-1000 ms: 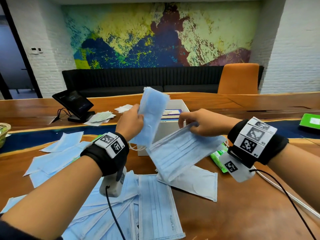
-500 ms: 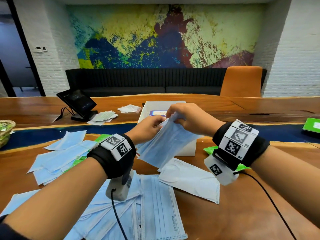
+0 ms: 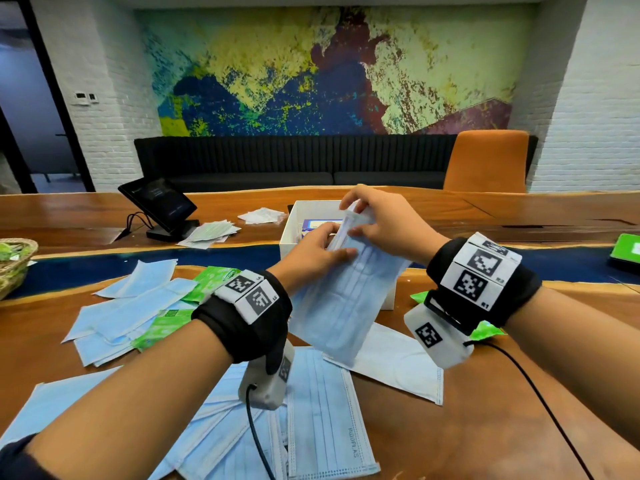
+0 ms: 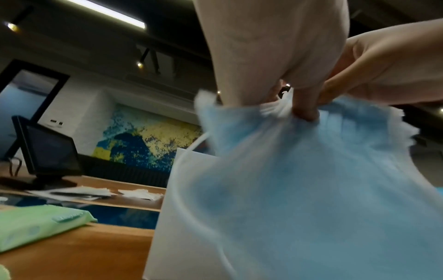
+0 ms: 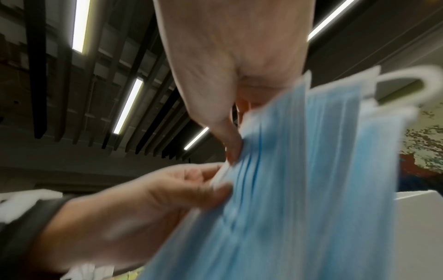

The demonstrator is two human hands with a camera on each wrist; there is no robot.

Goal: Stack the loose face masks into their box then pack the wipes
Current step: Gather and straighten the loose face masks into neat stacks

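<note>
Both hands hold one small bundle of blue face masks (image 3: 343, 296) upright in front of the open white box (image 3: 289, 233). My left hand (image 3: 332, 245) pinches its left edge, thumb on the front. My right hand (image 3: 356, 220) pinches the top end. In the left wrist view the left hand (image 4: 275, 98) grips the bunched masks (image 4: 311, 189) beside the box wall (image 4: 167, 227). The right wrist view shows the right hand (image 5: 230, 147) on the pleated masks (image 5: 299, 189). Loose masks (image 3: 325, 420) lie near me and at the left (image 3: 138, 306). Green wipes packs (image 3: 162, 327) lie among them.
A tablet on a stand (image 3: 159, 206) and white packets (image 3: 207, 233) sit at the back left. A woven basket (image 3: 17, 265) stands at the left edge. Another green pack (image 3: 485, 330) lies under my right wrist, and a green item (image 3: 627, 249) at the far right.
The two masks held apart, one in each hand, have come together into one bundle. Both hands moved inward and forward toward the box.
</note>
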